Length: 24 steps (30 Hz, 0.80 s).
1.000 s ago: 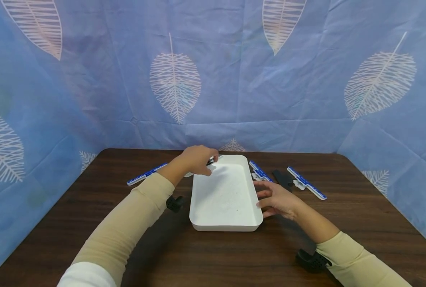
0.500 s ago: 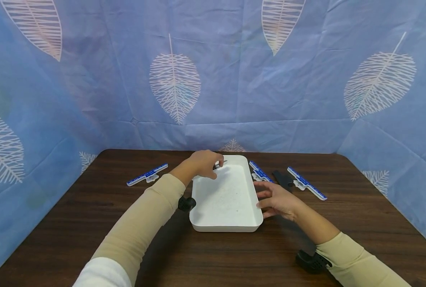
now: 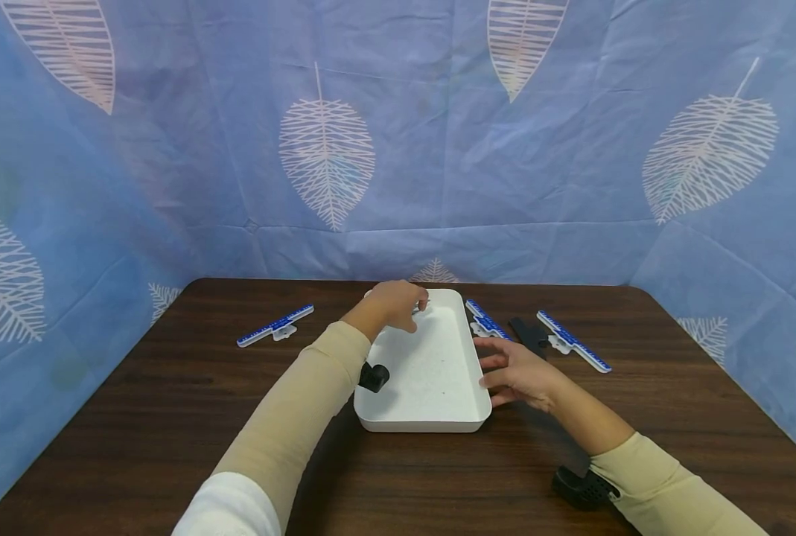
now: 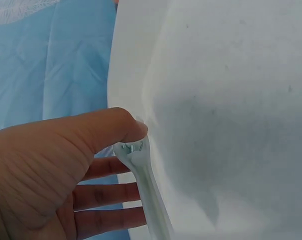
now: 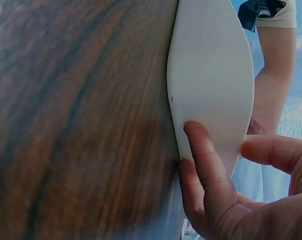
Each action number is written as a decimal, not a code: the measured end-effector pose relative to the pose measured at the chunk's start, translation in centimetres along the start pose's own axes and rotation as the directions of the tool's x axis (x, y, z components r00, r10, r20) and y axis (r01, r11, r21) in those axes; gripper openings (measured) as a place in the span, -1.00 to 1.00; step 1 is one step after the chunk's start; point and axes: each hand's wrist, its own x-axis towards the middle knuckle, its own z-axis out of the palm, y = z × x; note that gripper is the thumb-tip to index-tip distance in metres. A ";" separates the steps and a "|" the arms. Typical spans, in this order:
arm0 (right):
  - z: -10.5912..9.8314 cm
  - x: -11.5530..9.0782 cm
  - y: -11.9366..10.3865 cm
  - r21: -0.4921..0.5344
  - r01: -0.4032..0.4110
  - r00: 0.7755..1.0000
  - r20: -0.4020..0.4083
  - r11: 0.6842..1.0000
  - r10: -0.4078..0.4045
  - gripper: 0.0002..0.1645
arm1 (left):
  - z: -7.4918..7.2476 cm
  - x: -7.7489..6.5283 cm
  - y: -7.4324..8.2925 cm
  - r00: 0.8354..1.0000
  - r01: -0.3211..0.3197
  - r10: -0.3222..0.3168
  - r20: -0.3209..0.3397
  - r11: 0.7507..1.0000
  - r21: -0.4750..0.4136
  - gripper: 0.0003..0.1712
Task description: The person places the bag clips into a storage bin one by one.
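Note:
A white rectangular tray [image 3: 419,387] lies on the dark wooden table. Over its far left part is my left hand [image 3: 394,305]. Between the thumb and fingers it pinches a slim pale thing with a small metal spring at its end [image 4: 152,192]; in the head view the fingers hide most of this thing. My right hand [image 3: 520,374] holds the tray's right side near the front. Its fingertips touch the outer wall [image 5: 211,80] low down, and one digit rests at the rim.
Two blue-and-white ruler clips [image 3: 488,321] [image 3: 575,342] lie right of the tray, with a flat black thing [image 3: 530,335] between them. Another ruler clip [image 3: 275,326] lies to the left. A blue leaf-patterned cloth [image 3: 398,186] stands behind the table [image 3: 170,417].
My left hand has moved right and slightly down from the tray's left rim, further over its inside, carrying the slim thing. The right hand and the tray have stayed in place.

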 end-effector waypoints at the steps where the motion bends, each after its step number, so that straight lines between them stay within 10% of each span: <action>1: 0.0 0.0 0.0 0.001 0.001 1.000 0.003 1.000 -0.001 -0.08 | 0.2 0.1 0.1 1.000 -0.003 0.003 -0.002 1.000 0.007 -0.55; 24: -0.1 0.3 0.3 0.000 0.017 1.000 0.012 1.000 -0.017 -0.09 | 2.1 1.4 0.5 1.000 0.017 -0.018 0.023 1.000 0.026 -0.63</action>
